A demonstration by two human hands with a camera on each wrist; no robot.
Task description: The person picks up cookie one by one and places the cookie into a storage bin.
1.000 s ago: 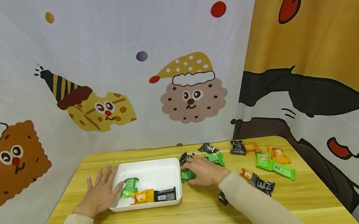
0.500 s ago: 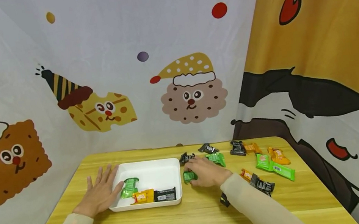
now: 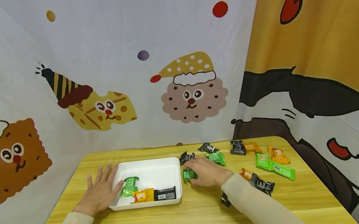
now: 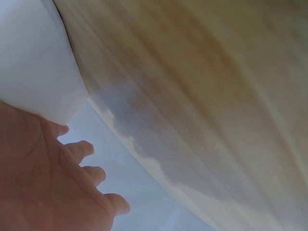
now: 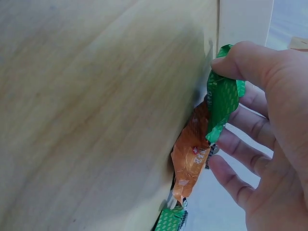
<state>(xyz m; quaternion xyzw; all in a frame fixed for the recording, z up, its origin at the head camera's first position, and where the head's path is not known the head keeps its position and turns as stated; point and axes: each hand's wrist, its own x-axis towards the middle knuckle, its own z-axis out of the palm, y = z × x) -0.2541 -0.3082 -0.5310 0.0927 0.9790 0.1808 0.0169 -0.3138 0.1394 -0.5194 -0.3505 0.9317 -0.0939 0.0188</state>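
Observation:
My right hand [image 3: 208,172] pinches a green wrapped snack [image 5: 223,96] between thumb and fingers, just right of the white tray [image 3: 149,165]. Behind it in the right wrist view lies an orange packet [image 5: 190,154], which the hand covers in the head view. My left hand [image 3: 97,192] rests at the tray's left edge with fingers spread and the thumb over the rim. Inside the tray are a green packet [image 3: 129,187], an orange packet [image 3: 144,195] and a black packet [image 3: 165,194]. The left wrist view shows the left hand [image 4: 53,178] against the tray wall [image 4: 33,57].
Beyond the right hand lie a black packet [image 3: 186,157], another black one [image 3: 208,148] and a green one [image 3: 216,158]. Farther right are a long bright green packet [image 3: 282,170], orange packets [image 3: 278,154] and black packets [image 3: 262,184]. A printed cloth [image 3: 112,29] hangs behind the table.
The green snack has shifted slightly right, away from the tray, and turned a little in my right hand's fingers. The left hand and the tray stay where they were.

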